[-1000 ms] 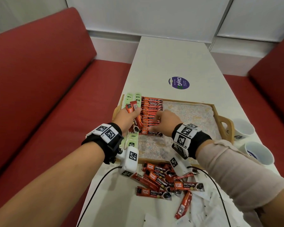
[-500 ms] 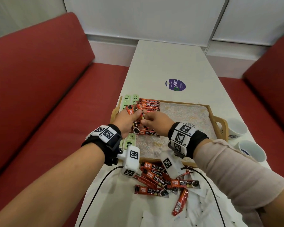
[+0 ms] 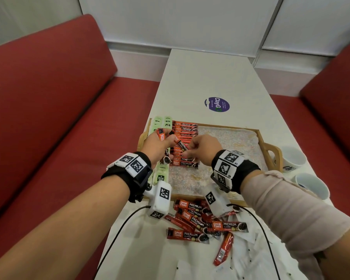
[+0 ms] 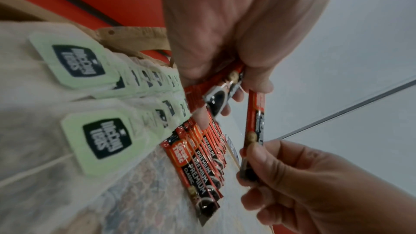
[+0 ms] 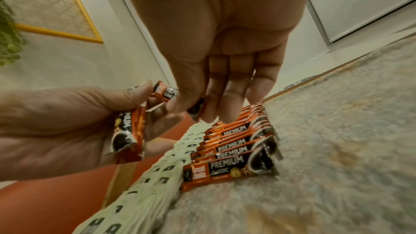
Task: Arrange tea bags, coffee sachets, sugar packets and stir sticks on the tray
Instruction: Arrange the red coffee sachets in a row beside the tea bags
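A: On the white desk, what does the wooden tray with cut-out handles hold?

B: Along its left edge, two rows of overlapped pale green tea bags. Just beside them, a neat column of red and black coffee sachets on the tray's speckled lining.

A: And the hands?

B: Both hover above that column. The left hand grips a small bunch of sachets, fingers curled round them. The right hand pinches one single sachet between thumb and fingers.

A: Anything outside the tray?

B: Loose sachets lie heaped on the desk nearer the person; two white cups stand right of the tray.
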A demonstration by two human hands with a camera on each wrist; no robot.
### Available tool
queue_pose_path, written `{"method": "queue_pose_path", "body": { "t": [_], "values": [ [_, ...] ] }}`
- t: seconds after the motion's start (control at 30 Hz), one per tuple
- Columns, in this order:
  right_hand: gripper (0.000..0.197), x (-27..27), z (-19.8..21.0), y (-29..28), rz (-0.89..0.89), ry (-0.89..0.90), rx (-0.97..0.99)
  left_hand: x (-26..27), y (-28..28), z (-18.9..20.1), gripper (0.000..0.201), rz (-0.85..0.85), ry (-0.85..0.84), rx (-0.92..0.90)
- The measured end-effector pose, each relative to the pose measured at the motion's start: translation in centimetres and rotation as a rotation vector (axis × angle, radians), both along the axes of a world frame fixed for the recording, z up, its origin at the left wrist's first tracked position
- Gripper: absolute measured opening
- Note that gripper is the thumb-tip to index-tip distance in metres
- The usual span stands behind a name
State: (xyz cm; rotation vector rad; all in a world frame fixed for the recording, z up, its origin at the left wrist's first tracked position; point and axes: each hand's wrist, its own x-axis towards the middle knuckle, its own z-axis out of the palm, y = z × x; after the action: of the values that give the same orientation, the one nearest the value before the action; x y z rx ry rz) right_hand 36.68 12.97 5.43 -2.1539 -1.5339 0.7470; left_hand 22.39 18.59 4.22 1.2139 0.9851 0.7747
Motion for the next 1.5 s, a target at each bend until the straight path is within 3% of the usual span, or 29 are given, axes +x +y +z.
{"method": "queue_pose_path", "body": {
  "t": [0.13, 0.3, 0.43, 0.8, 0.93, 1.07, 1.3, 1.5],
  "values": [
    [0.007, 1.1, -0.4, 0.0, -0.012, -0.115, -0.097, -0.4, 0.9, -0.3, 0.006, 0.064, 0.034, 0.007],
    [0.014, 1.1, -1.1, -0.1, 0.05, -0.232, -0.259, -0.8, 1.5, -0.6, 0.012, 0.089, 0.042, -0.014],
    [0.015, 0.4, -1.6, 0.1, 0.101, -0.355, -0.33, -0.9, 1.6, -0.8, 0.003, 0.104, 0.034, -0.034],
    [0.021, 0.0, -1.7, 0.9, 0.124, -0.454, -0.336, -1.2, 1.8, -1.4, 0.001, 0.075, 0.053, -0.046],
    [0.014, -0.1, -1.6, 0.8, 0.138, -0.461, -0.332, -1.2, 1.7, -1.5, 0.004, 0.068, 0.063, -0.043],
    [0.016, -0.2, -0.8, 0.3, 0.152, -0.405, -0.3, -1.1, 1.6, -1.5, 0.018, 0.067, 0.116, -0.02],
    [0.033, -1.5, 0.2, 0.1, 0.144, -0.147, -0.072, -1.0, 0.7, -0.5, 0.017, 0.024, 0.087, 0.012],
    [0.019, -2.7, 0.6, -0.1, 0.229, -0.056, -0.019, -0.4, -0.9, 0.8, 0.013, 0.026, 0.018, 0.015]
  ]
}}
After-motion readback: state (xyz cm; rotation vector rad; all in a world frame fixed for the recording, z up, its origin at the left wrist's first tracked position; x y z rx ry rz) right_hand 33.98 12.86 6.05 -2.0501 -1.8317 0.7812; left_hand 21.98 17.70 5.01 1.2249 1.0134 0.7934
